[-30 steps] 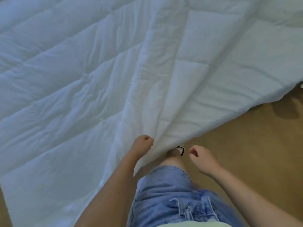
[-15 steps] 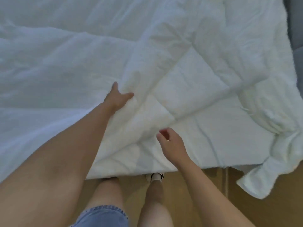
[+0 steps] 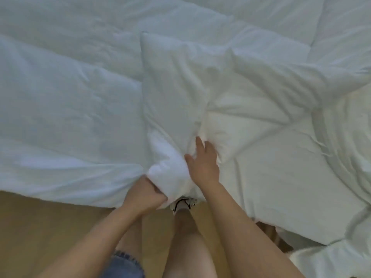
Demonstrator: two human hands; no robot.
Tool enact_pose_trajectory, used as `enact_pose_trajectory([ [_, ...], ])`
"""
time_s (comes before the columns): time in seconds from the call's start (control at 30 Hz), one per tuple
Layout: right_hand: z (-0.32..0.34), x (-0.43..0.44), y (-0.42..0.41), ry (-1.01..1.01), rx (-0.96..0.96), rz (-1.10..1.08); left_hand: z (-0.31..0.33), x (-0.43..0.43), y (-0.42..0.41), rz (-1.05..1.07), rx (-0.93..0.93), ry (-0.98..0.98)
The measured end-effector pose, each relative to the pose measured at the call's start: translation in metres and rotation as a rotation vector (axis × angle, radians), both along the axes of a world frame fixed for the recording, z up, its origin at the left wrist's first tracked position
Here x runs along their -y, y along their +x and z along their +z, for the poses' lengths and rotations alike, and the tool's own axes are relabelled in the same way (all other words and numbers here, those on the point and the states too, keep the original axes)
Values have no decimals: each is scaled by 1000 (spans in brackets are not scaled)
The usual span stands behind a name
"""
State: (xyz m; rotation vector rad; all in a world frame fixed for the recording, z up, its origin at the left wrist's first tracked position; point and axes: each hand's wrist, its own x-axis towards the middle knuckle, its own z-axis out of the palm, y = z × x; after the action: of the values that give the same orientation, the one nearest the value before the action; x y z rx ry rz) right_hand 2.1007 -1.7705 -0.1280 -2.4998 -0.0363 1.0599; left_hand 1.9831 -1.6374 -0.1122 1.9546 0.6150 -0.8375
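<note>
A large white quilted duvet (image 3: 261, 157) covers most of the view, spread out with folds and creases. A thick fold of it (image 3: 166, 109) runs up from the near edge. My left hand (image 3: 145, 194) grips the bunched near end of that fold at the duvet's edge. Just to the right, my right hand (image 3: 203, 163) lies flat with straight fingers, pressing on the duvet beside the fold.
A wooden floor (image 3: 40, 227) shows below the duvet's near edge. My legs, denim shorts (image 3: 124, 265) and one shoe (image 3: 181, 204) stand right at that edge. At the lower right the duvet hangs over in a crumpled corner (image 3: 331, 261).
My left hand has drawn back from the duvet's surface to its near edge and taken hold of a bunched fold. My right hand has moved forward and now presses flat on the duvet.
</note>
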Motion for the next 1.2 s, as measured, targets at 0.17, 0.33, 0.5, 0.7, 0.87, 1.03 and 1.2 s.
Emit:
enact_pose_trajectory([
  [0.17, -8, 26, -9, -17, 52, 115, 5, -16, 88, 889, 140, -238],
  [0.33, 7, 46, -1, 391, -26, -160, 4, 44, 151, 650, 207, -282],
  [0.5, 41, 147, 4, 624, 14, -1138, 1, 173, 85, -326, 104, -124],
  [0.7, 35, 223, -26, 283, -28, -794, 13, 236, -11, -867, -20, -63],
  [0.87, 8, 259, -65, 87, 9, -987, 36, 222, 14, -582, -6, 64],
  [1.03, 27, 287, -65, 272, -168, -858, 43, 254, 82, -343, -49, -172],
  [1.2, 43, 290, -44, 635, -319, -1048, 30, 298, 126, -265, -219, -510],
])
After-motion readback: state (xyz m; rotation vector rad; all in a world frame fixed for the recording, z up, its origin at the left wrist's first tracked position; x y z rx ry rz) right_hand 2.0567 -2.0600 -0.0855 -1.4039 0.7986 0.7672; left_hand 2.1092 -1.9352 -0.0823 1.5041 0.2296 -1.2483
